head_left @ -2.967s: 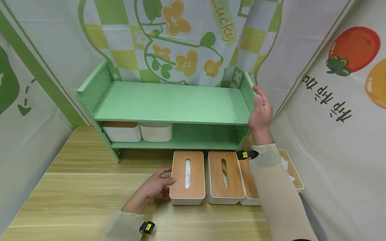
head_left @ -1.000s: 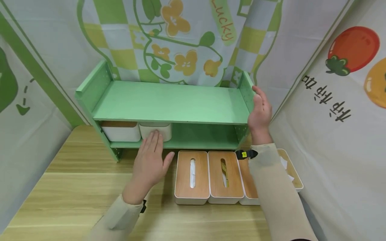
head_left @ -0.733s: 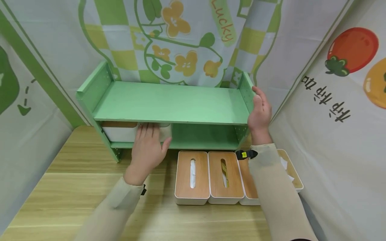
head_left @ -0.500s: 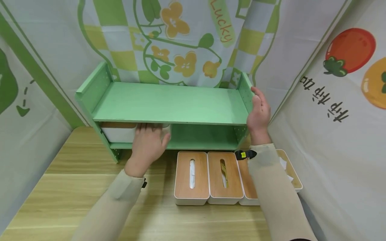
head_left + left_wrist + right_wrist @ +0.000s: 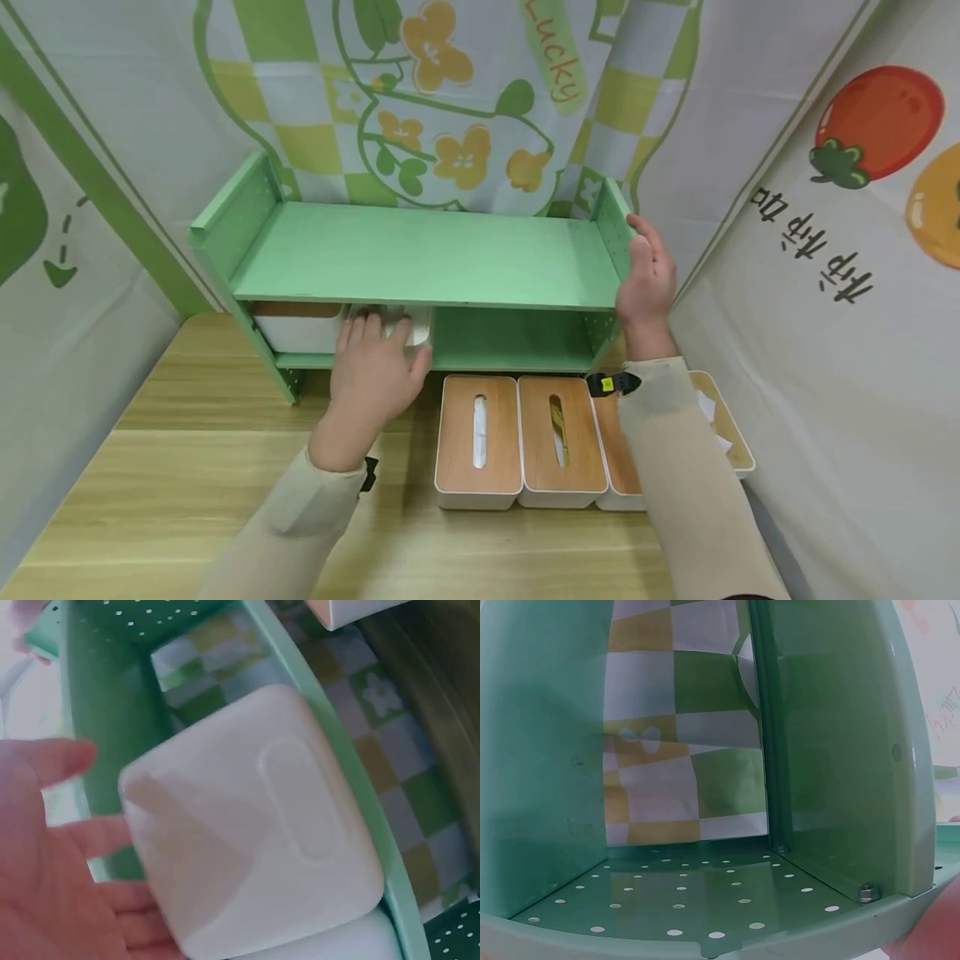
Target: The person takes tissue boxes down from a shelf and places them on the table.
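Note:
In the head view, my left hand (image 5: 371,367) reaches to the lower shelf, fingers hooked over the top of a white box (image 5: 422,329) that sits slightly forward. The left wrist view shows the white box (image 5: 225,825) close up, with an oval recess on its face and fingertips hidden behind its edge; the thumb is spread away. My right hand (image 5: 647,279) rests with fairly straight fingers against the right side panel of the green two-tier shelf (image 5: 435,254). The right wrist view looks into the green shelf (image 5: 679,892) past its perforated end panel.
A white box with wooden lid (image 5: 300,329) stands left on the lower shelf. On the table (image 5: 172,500), tissue boxes with wooden lids (image 5: 478,483) line up before the shelf, the rightmost partly under my right sleeve. An open tray (image 5: 738,433) with white papers lies beyond the sleeve.
My left hand left the nearest tissue box, which now stands against its neighbour, and rose to the white box. It reached over its top, then drew it slightly forward. The right hand stayed put.

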The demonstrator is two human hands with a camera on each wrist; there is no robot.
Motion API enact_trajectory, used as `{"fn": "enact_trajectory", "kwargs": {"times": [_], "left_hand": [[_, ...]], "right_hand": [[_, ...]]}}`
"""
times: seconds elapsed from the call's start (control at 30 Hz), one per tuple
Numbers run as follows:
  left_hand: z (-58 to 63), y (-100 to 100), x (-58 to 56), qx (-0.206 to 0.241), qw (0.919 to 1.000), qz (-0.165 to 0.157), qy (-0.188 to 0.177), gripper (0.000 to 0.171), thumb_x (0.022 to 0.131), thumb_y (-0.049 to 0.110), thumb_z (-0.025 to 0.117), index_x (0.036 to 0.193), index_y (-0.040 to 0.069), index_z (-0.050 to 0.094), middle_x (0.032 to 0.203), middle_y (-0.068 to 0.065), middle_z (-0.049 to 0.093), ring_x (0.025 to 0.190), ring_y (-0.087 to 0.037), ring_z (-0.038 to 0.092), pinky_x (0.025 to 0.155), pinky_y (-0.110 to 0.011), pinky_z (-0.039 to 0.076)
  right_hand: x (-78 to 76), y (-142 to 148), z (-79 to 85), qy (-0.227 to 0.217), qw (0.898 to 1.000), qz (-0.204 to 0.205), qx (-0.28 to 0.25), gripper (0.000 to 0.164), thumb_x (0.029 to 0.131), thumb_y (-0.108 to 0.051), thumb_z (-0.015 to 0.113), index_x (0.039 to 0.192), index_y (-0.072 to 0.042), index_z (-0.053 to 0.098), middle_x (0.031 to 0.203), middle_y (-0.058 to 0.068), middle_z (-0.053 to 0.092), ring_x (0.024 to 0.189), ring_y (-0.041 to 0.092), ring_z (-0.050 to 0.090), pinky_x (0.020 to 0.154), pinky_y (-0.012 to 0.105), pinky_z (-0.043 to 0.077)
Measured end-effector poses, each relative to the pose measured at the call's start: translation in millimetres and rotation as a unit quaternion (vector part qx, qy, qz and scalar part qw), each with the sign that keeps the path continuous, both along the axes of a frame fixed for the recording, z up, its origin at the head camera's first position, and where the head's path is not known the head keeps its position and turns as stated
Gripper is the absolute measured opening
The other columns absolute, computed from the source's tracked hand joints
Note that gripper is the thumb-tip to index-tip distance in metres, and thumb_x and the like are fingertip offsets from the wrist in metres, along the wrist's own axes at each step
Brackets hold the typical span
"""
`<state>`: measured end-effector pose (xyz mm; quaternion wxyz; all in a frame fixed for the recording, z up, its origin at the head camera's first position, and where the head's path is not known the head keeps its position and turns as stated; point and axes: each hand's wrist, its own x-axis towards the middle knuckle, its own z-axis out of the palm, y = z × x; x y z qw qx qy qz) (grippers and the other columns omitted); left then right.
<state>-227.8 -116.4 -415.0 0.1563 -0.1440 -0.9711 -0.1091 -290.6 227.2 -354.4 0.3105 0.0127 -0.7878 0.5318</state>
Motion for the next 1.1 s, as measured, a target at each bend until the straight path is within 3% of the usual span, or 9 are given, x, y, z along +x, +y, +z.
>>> {"fn": "enact_trajectory", "kwargs": {"times": [0.17, 0.3, 0.43, 0.67, 0.93, 1.1], "left_hand": [[-0.6, 3, -10.7, -0.039, 0.9975, -0.006, -0.059, 0.061, 0.103, 0.055, 0.04, 0.144, 0.012, 0.054, 0.124, -0.032, 0.054, 0.118, -0.049, 0.044, 0.105, -0.062, 0.025], [-2.2, 5, -7.8, -0.053, 0.9972, -0.003, -0.052, 0.054, 0.103, 0.049, 0.044, 0.145, 0.016, 0.054, 0.122, -0.034, 0.055, 0.116, -0.051, 0.046, 0.103, -0.061, 0.027], [0.1, 7, 0.2, -0.051, 0.9973, -0.002, -0.052, 0.053, 0.103, 0.046, 0.046, 0.148, 0.018, 0.05, 0.131, -0.038, 0.046, 0.125, -0.054, 0.038, 0.109, -0.061, 0.022], [5.0, 8, 2.5, -0.025, 0.997, 0.001, -0.073, 0.061, 0.101, 0.056, 0.046, 0.149, 0.018, 0.049, 0.137, -0.041, 0.039, 0.131, -0.056, 0.031, 0.112, -0.061, 0.018], [8.2, 7, 7.8, -0.057, 0.9955, 0.003, -0.076, 0.063, 0.1, 0.056, 0.046, 0.152, 0.021, 0.045, 0.139, -0.041, 0.038, 0.133, -0.055, 0.03, 0.113, -0.06, 0.018], [8.0, 8, 14.3, -0.05, 0.9964, 0.004, -0.069, 0.065, 0.1, 0.057, 0.046, 0.153, 0.02, 0.043, 0.143, -0.042, 0.034, 0.136, -0.056, 0.026, 0.113, -0.06, 0.018]], "right_hand": [[-0.6, 2, -0.6, -0.01, 1.0, -0.007, 0.003, 0.046, 0.107, -0.041, 0.03, 0.144, -0.028, 0.054, 0.055, -0.003, 0.025, 0.043, 0.011, 0.018, 0.04, 0.029, 0.019], [-0.7, 2, -1.7, -0.017, 1.0, -0.006, 0.009, 0.046, 0.107, -0.041, 0.03, 0.144, -0.028, 0.054, 0.056, -0.003, 0.025, 0.043, 0.011, 0.019, 0.041, 0.029, 0.02], [-0.3, 2, -1.1, -0.011, 1.0, -0.006, 0.009, 0.046, 0.107, -0.041, 0.03, 0.144, -0.029, 0.054, 0.055, -0.003, 0.024, 0.043, 0.011, 0.018, 0.04, 0.028, 0.019], [0.0, 0, 0.5, -0.006, 1.0, -0.008, 0.009, 0.047, 0.107, -0.041, 0.03, 0.145, -0.027, 0.054, 0.057, -0.001, 0.024, 0.045, 0.013, 0.018, 0.044, 0.03, 0.021], [0.0, 0, 0.2, -0.003, 1.0, -0.007, 0.003, 0.046, 0.107, -0.04, 0.031, 0.144, -0.028, 0.055, 0.057, -0.002, 0.024, 0.046, 0.013, 0.018, 0.044, 0.029, 0.02], [-0.4, 0, 0.7, -0.007, 1.0, -0.006, -0.001, 0.045, 0.107, -0.039, 0.031, 0.144, -0.029, 0.055, 0.057, -0.002, 0.024, 0.045, 0.012, 0.018, 0.043, 0.028, 0.02]]}}
